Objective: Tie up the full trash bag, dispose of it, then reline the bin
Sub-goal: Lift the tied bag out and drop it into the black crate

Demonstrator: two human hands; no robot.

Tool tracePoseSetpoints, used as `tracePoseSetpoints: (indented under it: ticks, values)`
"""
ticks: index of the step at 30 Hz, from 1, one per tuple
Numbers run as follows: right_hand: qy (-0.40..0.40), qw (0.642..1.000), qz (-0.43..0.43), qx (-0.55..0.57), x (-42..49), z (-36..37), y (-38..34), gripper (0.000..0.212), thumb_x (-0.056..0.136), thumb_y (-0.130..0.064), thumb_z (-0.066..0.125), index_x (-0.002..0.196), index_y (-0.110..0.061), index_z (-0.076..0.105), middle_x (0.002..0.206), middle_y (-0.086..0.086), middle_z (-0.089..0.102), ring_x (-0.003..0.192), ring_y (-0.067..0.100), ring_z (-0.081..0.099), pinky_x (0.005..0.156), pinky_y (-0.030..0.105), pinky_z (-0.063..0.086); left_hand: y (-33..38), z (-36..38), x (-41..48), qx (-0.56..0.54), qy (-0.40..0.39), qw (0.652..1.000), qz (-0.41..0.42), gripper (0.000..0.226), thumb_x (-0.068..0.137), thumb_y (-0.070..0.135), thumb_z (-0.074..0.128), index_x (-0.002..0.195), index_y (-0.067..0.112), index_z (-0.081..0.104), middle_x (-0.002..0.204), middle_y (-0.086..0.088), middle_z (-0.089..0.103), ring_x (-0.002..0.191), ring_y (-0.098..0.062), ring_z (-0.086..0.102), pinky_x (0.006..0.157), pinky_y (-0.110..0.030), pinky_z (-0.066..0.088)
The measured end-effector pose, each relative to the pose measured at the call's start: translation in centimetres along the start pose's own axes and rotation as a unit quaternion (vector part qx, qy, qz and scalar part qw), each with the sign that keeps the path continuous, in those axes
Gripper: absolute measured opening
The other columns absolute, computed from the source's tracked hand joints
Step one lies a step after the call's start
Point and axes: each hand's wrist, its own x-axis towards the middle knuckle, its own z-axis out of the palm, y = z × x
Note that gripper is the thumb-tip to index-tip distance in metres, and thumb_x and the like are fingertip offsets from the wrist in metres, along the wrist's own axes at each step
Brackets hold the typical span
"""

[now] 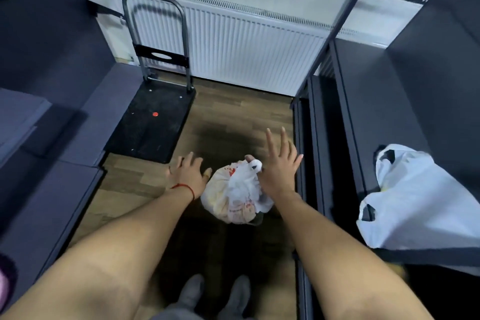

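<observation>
Two big fixtures closed the aisle, the white radiator (246,54) and the black platform trolley (153,125), while another white bag (415,202) lay on the dark shelf (389,112) at my right. Between my wrists the full trash bag (233,195) sat low, soft and bulging, probably light but easy to tear, so I judged its gathered top the place to grip. My left hand (187,176) was splayed, empty, just beside it; my right hand (280,169) was splayed too, a handle loop seemingly round its thumb.
</observation>
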Motion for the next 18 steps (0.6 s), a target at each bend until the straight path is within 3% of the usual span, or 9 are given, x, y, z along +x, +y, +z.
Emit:
tracePoseSetpoints:
  ticks: [4, 7, 10, 14, 18]
  values:
    - [0.026, 0.997, 0.021, 0.069, -2.2, -1.0, -2.4, 0.090, 0.071, -0.084, 0.019, 0.150, -0.045, 0.001, 0.162, -0.008, -0.010, 0.148, 0.027, -0.002, 0.116, 0.064, -0.002, -0.7, -1.8, -0.9, -0.006, 0.006, 0.999, 0.044, 0.055, 0.093, 0.059, 0.029, 0.141, 0.034, 0.035, 0.159, 0.005, 0.016, 0.145, -0.022, 0.014, 0.117, -0.057, 0.011]
    - [0.034, 0.991, 0.103, 0.073, -4.9, -0.7, -1.5, 0.094, 0.068, -0.086, 0.015, 0.151, -0.044, 0.003, 0.163, -0.008, -0.008, 0.148, 0.027, 0.000, 0.116, 0.063, -0.003, -0.2, -2.8, -1.4, 0.018, 0.011, 0.995, 0.097, 0.055, 0.093, 0.058, 0.031, 0.142, 0.033, 0.034, 0.159, 0.006, 0.016, 0.145, -0.022, 0.013, 0.117, -0.056, 0.011]
    - [0.040, 0.984, 0.169, 0.036, -8.7, -0.4, 1.2, 0.084, 0.080, -0.078, 0.029, 0.151, -0.043, -0.002, 0.163, -0.007, -0.010, 0.147, 0.030, 0.003, 0.116, 0.063, 0.000, 2.6, -2.3, -2.2, 0.049, 0.001, 0.984, 0.169, 0.054, 0.094, 0.055, 0.033, 0.143, 0.032, 0.034, 0.159, 0.004, 0.017, 0.145, -0.023, 0.013, 0.117, -0.056, 0.011]
    - [0.067, 0.972, 0.224, 0.014, -15.7, -0.7, 4.6, 0.085, 0.087, -0.067, 0.046, 0.152, -0.042, -0.003, 0.163, -0.006, -0.009, 0.145, 0.031, 0.007, 0.115, 0.065, 0.003, 9.1, 0.7, -4.5, 0.091, -0.041, 0.948, 0.302, 0.055, 0.094, 0.051, 0.038, 0.145, 0.030, 0.031, 0.160, 0.002, 0.016, 0.147, -0.025, 0.011, 0.117, -0.058, 0.010]
    - [0.090, 0.946, 0.311, 0.016, -22.5, -1.3, 6.5, 0.083, 0.081, -0.073, 0.030, 0.151, -0.044, -0.005, 0.163, -0.006, -0.010, 0.146, 0.029, 0.003, 0.116, 0.064, 0.000, 14.8, 4.3, -7.8, 0.162, -0.096, 0.889, 0.417, 0.063, 0.090, 0.053, 0.039, 0.148, 0.033, 0.022, 0.161, 0.003, 0.008, 0.148, -0.027, 0.007, 0.116, -0.059, 0.010]
